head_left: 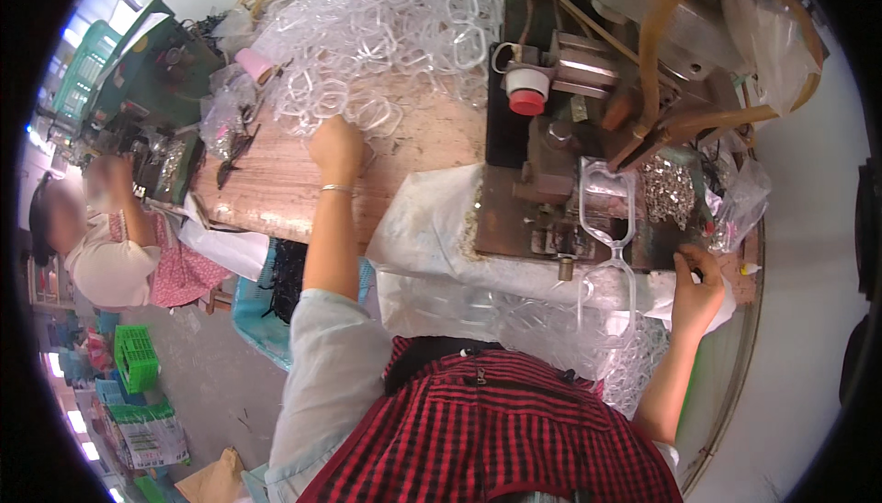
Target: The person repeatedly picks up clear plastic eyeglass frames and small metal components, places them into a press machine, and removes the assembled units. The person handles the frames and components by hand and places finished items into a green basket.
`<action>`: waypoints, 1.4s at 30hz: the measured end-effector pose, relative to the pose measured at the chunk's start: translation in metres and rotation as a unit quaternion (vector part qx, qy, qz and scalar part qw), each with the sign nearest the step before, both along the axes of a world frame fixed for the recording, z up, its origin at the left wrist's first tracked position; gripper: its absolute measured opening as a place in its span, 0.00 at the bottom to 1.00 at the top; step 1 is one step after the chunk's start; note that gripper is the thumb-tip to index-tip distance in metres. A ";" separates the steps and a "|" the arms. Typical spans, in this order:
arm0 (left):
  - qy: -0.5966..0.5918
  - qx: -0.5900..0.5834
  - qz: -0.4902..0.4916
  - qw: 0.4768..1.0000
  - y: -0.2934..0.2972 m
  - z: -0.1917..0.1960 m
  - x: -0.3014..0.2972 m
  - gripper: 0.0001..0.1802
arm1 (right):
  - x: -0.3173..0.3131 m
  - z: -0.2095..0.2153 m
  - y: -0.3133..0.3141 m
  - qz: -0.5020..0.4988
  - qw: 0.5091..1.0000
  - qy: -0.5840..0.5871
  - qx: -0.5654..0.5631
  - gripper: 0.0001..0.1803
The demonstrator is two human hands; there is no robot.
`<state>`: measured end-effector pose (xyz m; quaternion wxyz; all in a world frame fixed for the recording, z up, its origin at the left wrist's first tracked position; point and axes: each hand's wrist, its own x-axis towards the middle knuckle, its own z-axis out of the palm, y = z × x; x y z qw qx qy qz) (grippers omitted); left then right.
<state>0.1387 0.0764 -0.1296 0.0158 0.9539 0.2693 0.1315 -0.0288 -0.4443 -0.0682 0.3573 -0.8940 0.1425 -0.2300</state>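
A worker in a red-and-black striped apron (487,429) sits at a wooden workbench (276,181), arms spread wide. The left hand (337,149), a thin bangle (336,189) on its wrist, reaches to the foot of a tall heap of clear plastic loops (386,25) that covers the far side of the bench; its fingers curl down among the nearest loops, though whether they actually grip one cannot be told from this angle. The right hand (695,287) rests at the near right corner of a small metal press (560,163), fingers pinched closed around a small dark object (698,275) too little to identify. Just beside that hand, a chain of clear linked loops (608,218) hangs from the press bed toward the worker's lap, where more clear loops (551,328) are piled on white sheeting (423,227). A tray of small silver metal pieces (668,191) sits behind the right hand, and a red push button (527,99) stands on the machine's left side. At far left, a second person in a pink patterned apron (175,273) works at the same bench, near a green plastic crate (136,356) on the floor.
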 end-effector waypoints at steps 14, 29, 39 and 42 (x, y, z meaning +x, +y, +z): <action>-0.111 0.181 -0.323 0.922 -0.027 0.014 -0.018 0.09 | 0.074 0.066 0.117 0.251 0.848 -0.137 0.447 0.27; -0.178 -0.786 -0.346 0.481 -0.186 0.138 -0.127 0.16 | 0.029 0.078 0.104 0.230 0.944 -0.231 -0.048 0.23; 0.224 -0.884 -0.309 0.268 -0.262 0.143 -0.133 0.13 | 0.027 0.010 0.018 0.107 0.990 -0.092 -0.017 0.10; 0.213 -0.896 -0.287 0.262 -0.265 0.139 -0.137 0.13 | 0.046 0.018 0.004 0.060 0.980 -0.153 0.111 0.11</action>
